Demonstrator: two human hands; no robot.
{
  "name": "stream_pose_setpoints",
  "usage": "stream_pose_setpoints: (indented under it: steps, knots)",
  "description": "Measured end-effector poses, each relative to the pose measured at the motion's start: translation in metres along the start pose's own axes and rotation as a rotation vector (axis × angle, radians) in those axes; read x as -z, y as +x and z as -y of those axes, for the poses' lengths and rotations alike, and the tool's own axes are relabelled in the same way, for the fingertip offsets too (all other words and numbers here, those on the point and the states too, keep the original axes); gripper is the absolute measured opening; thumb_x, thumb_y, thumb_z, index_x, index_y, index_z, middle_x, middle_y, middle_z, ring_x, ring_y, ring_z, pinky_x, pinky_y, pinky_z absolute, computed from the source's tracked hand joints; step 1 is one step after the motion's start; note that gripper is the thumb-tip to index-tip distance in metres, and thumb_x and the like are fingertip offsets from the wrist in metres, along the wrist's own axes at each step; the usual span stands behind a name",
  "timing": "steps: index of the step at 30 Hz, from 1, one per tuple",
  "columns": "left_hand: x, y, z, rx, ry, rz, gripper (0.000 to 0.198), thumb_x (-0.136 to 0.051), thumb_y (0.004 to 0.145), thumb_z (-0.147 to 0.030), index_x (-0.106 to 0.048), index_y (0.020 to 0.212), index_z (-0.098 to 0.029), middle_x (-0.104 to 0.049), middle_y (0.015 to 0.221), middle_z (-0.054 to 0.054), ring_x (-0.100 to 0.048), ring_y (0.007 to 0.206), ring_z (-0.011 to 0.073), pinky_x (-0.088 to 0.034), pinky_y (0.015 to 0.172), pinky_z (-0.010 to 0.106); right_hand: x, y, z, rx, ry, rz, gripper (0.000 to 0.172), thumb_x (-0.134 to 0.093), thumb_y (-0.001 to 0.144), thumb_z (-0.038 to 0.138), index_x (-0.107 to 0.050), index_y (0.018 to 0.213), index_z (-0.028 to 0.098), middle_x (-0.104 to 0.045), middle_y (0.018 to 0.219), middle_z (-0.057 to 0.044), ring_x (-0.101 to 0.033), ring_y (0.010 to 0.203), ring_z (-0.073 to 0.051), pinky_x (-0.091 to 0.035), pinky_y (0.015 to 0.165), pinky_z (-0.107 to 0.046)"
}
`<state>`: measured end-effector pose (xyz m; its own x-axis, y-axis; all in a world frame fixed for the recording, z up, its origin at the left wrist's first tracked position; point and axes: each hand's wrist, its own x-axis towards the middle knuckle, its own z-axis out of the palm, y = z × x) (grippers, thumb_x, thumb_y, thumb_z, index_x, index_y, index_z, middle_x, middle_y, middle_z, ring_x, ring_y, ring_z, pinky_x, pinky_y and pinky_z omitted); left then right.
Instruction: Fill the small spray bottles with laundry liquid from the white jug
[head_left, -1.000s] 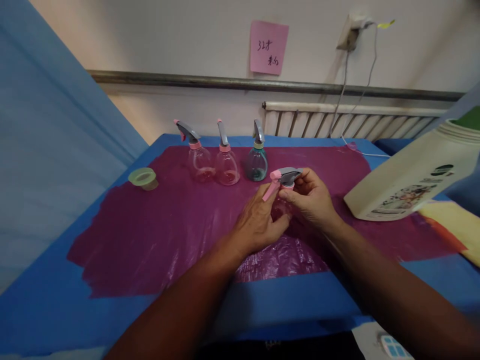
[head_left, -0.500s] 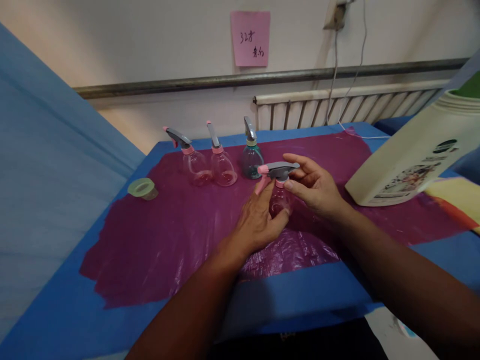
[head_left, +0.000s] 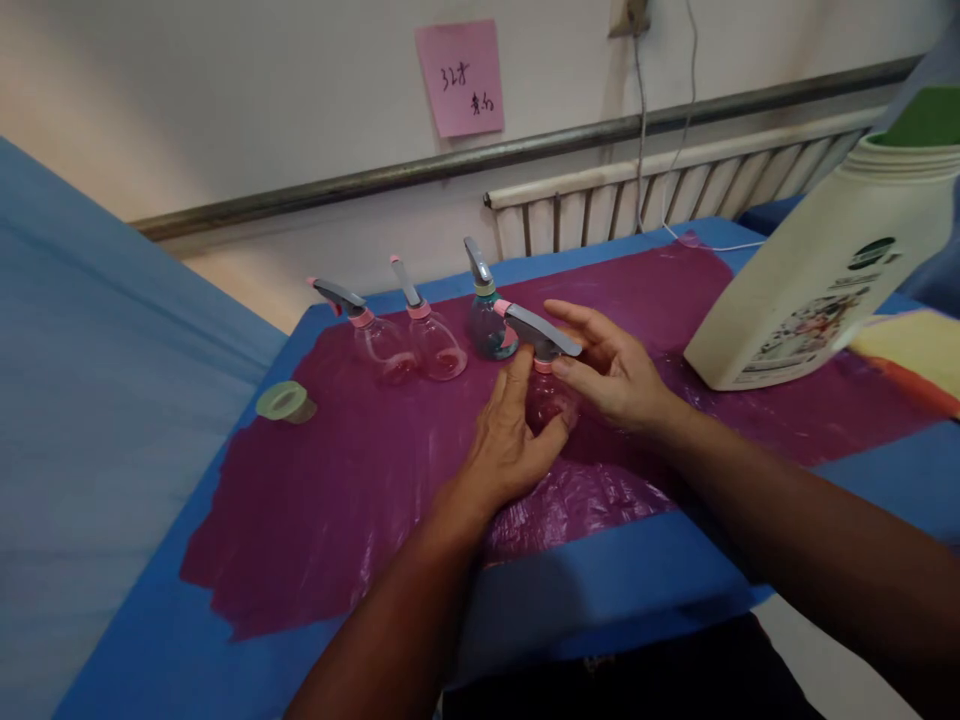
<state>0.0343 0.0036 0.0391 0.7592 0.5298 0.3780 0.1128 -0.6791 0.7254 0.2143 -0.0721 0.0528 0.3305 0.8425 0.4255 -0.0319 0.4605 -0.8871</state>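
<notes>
A clear spray bottle (head_left: 553, 402) with a pink collar and a grey sprayer head (head_left: 541, 334) stands upright between my hands. My left hand (head_left: 511, 430) wraps round the bottle's left side and front, its thumb low on the body. The fingers and thumb of my right hand (head_left: 611, 375) hold the collar just under the sprayer head. Behind it stands a teal spray bottle (head_left: 493, 325). Further left are two clear bottles with pink collars, one (head_left: 442, 348) beside the other (head_left: 384, 350), each with a little pink liquid.
Purple plastic sheeting (head_left: 337, 490) covers much of the blue table (head_left: 622, 570). A green-tinted cup (head_left: 287, 402) sits at the left edge. On the right stands a large cream jug (head_left: 802, 280) near yellow material (head_left: 911, 350). Blue cloth (head_left: 112, 400) hangs at left.
The sprayer head has turned on the bottle; its pink nozzle now points more toward the back left. Both hands remain on the bottle. The whole view has shifted and tilted slightly.
</notes>
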Motion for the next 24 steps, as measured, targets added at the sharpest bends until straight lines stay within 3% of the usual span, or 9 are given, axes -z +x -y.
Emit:
stream_pose_setpoints:
  steps: [3, 8, 15, 21, 24]
  knots:
    - [0.0004, 0.0003, 0.0, -0.002, -0.006, -0.003, 0.103, -0.077, 0.103, -0.029, -0.015, 0.185, -0.042, -0.045, 0.18, 0.014, -0.052, 0.162, 0.042, -0.048, 0.131, 0.073, 0.0011, 0.0013, 0.0015, -0.012, -0.025, -0.005, 0.059, -0.095, 0.092, 0.048, -0.072, 0.145, 0.034, -0.083, 0.136, -0.005, -0.08, 0.123, -0.027, -0.067, 0.112, -0.05]
    - [0.001, 0.0018, -0.0035, -0.004, 0.001, -0.009, 0.106, -0.08, 0.101, -0.028, -0.016, 0.184, -0.041, -0.054, 0.172, 0.014, -0.062, 0.151, 0.0395, -0.054, 0.126, 0.068, -0.0009, 0.0046, -0.0005, 0.02, -0.058, -0.042, 0.058, -0.101, 0.086, 0.048, -0.073, 0.134, 0.032, -0.084, 0.123, -0.005, -0.08, 0.116, -0.025, -0.067, 0.106, -0.046]
    - [0.0002, 0.0037, -0.0075, -0.004, 0.011, -0.02, 0.104, -0.084, 0.098, -0.03, -0.024, 0.182, -0.036, -0.061, 0.166, 0.015, -0.066, 0.148, 0.0389, -0.056, 0.123, 0.065, -0.0064, 0.0049, -0.0035, 0.043, -0.069, -0.102, 0.072, -0.11, 0.072, 0.047, -0.07, 0.13, 0.03, -0.083, 0.119, -0.005, -0.079, 0.108, -0.023, -0.066, 0.104, -0.043]
    - [-0.0003, 0.0026, -0.001, -0.023, 0.03, -0.014, 0.105, -0.081, 0.096, -0.028, -0.022, 0.182, -0.035, -0.056, 0.171, 0.016, -0.064, 0.15, 0.0398, -0.057, 0.123, 0.065, -0.0026, 0.0016, -0.0024, 0.057, -0.029, -0.071, 0.066, -0.097, 0.089, 0.052, -0.067, 0.146, 0.034, -0.082, 0.135, -0.007, -0.078, 0.126, -0.026, -0.063, 0.115, -0.048]
    - [-0.0002, 0.0018, 0.0019, -0.031, 0.049, -0.015, 0.107, -0.081, 0.096, -0.028, -0.02, 0.183, -0.035, -0.05, 0.177, 0.017, -0.059, 0.156, 0.0417, -0.053, 0.127, 0.068, 0.0021, 0.0001, -0.0012, 0.025, -0.018, -0.065, 0.061, -0.094, 0.093, 0.052, -0.07, 0.146, 0.034, -0.085, 0.131, -0.007, -0.081, 0.123, -0.027, -0.064, 0.116, -0.05]
